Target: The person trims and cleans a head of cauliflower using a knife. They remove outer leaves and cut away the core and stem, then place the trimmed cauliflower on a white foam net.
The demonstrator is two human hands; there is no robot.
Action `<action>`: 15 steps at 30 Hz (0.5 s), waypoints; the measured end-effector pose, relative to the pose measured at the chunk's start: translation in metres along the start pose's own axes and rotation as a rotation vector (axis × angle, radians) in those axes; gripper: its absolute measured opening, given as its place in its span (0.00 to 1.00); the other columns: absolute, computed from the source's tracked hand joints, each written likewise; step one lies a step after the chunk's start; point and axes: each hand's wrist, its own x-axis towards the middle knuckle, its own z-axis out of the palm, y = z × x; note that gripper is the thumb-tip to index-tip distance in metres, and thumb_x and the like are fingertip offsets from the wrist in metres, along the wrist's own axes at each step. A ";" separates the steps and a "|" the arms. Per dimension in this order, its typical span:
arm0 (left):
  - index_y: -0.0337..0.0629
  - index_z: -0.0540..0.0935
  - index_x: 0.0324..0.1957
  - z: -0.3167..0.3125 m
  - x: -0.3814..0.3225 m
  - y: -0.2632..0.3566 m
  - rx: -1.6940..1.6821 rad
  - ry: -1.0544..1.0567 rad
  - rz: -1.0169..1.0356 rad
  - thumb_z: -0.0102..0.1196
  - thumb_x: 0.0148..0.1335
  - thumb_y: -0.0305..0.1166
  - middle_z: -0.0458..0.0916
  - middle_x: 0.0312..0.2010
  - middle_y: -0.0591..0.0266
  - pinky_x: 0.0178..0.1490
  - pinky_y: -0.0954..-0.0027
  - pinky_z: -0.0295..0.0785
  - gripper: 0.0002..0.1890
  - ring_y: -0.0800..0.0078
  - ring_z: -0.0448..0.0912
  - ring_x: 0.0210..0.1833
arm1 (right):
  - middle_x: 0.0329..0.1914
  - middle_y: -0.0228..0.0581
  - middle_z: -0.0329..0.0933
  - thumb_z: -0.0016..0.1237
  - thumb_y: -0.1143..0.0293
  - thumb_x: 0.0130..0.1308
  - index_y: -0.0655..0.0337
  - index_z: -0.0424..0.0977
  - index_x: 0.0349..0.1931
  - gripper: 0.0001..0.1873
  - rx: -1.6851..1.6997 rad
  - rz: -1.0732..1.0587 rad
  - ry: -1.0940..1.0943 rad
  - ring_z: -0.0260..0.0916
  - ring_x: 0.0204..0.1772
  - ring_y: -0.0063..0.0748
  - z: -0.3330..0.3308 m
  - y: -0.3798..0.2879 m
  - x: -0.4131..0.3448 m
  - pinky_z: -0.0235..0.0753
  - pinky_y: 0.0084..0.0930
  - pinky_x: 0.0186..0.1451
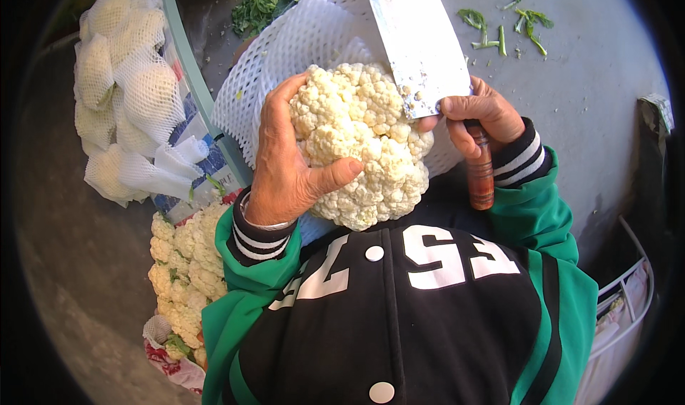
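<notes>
A large cauliflower head (364, 153) is in front of my chest, with my left hand (291, 159) holding its left side, thumb across the florets. My right hand (481, 116) grips a cleaver (423, 35) where the blade meets its turned wooden handle (480, 175). The wide metal blade points away from me, its lower end beside the right edge of the cauliflower, with small crumbs stuck on it. Fingertips of the right hand show below the blade, close to the florets; whether they touch them is hidden. White foam netting (262, 78) lies behind and under the cauliflower.
Several cauliflowers in foam netting (134, 84) are piled at the left, beyond a pale green edge (187, 41). Bare cauliflowers (187, 266) lie at lower left. Leaf trimmings (267, 1) lie at the top, and cut leaf pieces (481, 27) on the grey surface (583, 94). A white wire rack (623, 308) stands at lower right.
</notes>
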 end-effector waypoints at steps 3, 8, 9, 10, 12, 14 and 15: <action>0.33 0.59 0.66 0.001 -0.001 -0.001 -0.017 0.012 -0.001 0.69 0.45 0.65 0.65 0.57 0.42 0.68 0.53 0.61 0.57 0.53 0.66 0.62 | 0.37 0.49 0.85 0.50 0.74 0.68 0.71 0.75 0.41 0.08 0.043 0.005 0.000 0.69 0.13 0.23 0.002 0.001 -0.001 0.70 0.19 0.15; 0.33 0.60 0.65 0.000 -0.003 0.000 0.063 0.011 0.037 0.68 0.47 0.64 0.65 0.56 0.42 0.68 0.52 0.61 0.56 0.52 0.66 0.62 | 0.36 0.49 0.85 0.50 0.74 0.68 0.70 0.75 0.40 0.07 0.022 0.035 0.000 0.69 0.13 0.23 0.003 -0.004 0.003 0.70 0.17 0.14; 0.33 0.60 0.65 -0.001 -0.002 -0.001 0.050 0.001 0.039 0.68 0.47 0.64 0.65 0.56 0.42 0.67 0.52 0.61 0.55 0.51 0.66 0.62 | 0.36 0.49 0.85 0.50 0.74 0.68 0.70 0.75 0.39 0.07 0.021 0.042 0.003 0.69 0.13 0.23 0.003 -0.005 0.004 0.70 0.17 0.14; 0.33 0.60 0.65 -0.001 -0.002 -0.001 0.084 0.007 0.047 0.68 0.48 0.64 0.65 0.56 0.42 0.67 0.52 0.61 0.55 0.51 0.66 0.62 | 0.36 0.49 0.85 0.50 0.74 0.68 0.70 0.76 0.38 0.06 0.021 0.045 0.000 0.69 0.13 0.23 0.003 -0.007 0.004 0.70 0.17 0.14; 0.33 0.59 0.65 -0.001 -0.001 -0.001 0.071 -0.006 0.042 0.68 0.47 0.64 0.65 0.56 0.42 0.67 0.52 0.61 0.55 0.51 0.66 0.62 | 0.35 0.49 0.85 0.50 0.75 0.68 0.70 0.76 0.36 0.06 0.021 0.057 0.003 0.69 0.13 0.23 0.005 -0.008 0.004 0.70 0.17 0.14; 0.33 0.60 0.65 -0.001 0.000 0.000 0.130 -0.001 0.052 0.68 0.47 0.65 0.65 0.56 0.43 0.67 0.52 0.60 0.55 0.51 0.66 0.62 | 0.35 0.50 0.85 0.50 0.76 0.67 0.70 0.76 0.35 0.06 0.015 0.066 0.007 0.71 0.13 0.24 0.008 -0.012 0.001 0.70 0.17 0.15; 0.33 0.60 0.65 -0.001 0.000 0.000 0.115 -0.008 0.055 0.68 0.47 0.65 0.65 0.57 0.43 0.68 0.52 0.60 0.55 0.50 0.66 0.62 | 0.36 0.50 0.85 0.49 0.76 0.67 0.70 0.76 0.36 0.06 0.002 0.071 0.034 0.73 0.15 0.24 0.010 -0.013 0.000 0.71 0.17 0.15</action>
